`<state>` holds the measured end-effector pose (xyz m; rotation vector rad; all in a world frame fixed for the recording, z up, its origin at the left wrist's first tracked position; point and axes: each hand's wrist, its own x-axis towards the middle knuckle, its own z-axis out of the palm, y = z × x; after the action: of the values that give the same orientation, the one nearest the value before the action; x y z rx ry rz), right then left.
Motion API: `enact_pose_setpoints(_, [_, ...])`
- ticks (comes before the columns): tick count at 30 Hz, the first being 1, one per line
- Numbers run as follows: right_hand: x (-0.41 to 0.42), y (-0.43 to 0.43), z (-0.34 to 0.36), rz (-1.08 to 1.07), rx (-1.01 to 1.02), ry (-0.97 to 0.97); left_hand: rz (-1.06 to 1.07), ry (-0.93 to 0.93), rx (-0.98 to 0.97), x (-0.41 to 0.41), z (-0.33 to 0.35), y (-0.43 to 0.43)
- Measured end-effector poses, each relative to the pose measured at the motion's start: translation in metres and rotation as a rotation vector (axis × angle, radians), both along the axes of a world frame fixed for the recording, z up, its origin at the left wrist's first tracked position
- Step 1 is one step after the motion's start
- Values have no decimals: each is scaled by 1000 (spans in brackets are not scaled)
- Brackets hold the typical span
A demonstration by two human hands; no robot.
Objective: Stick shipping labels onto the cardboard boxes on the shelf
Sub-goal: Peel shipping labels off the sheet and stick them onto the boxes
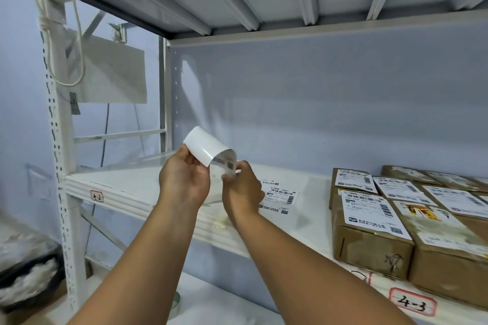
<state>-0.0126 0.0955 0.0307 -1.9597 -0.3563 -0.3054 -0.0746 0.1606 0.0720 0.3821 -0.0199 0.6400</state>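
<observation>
Cool, even, rather bright light leaves only soft shadows on the back panel point(317, 113), the curled label sheet point(203, 146) shines a little, the right hand point(244, 188) is motion-blurred, and the shelf post point(56, 140) bends near the edge.

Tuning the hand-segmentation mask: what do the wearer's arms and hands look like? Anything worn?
Both are bare. The left hand and right hand have no gloves, and no ring, watch or wristband shows. The left forearm and right forearm are uncovered down to the bottom edge of the frame, so no sleeve comes into view. No markings or tattoos show.
</observation>
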Motion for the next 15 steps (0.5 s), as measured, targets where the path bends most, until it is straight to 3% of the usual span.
enact_pose_setpoints(4, [5,-14,-7,-61,-263,-140,44,-33,8,-7,8,-2])
enact_pose_setpoints(6, [9,-22,-11,-75,-277,-150,52,-73,16,-10,13,-2])
enact_pose_setpoints(15, [19,-15,-6,12,246,61,27,-49,6,-15,20,-10])
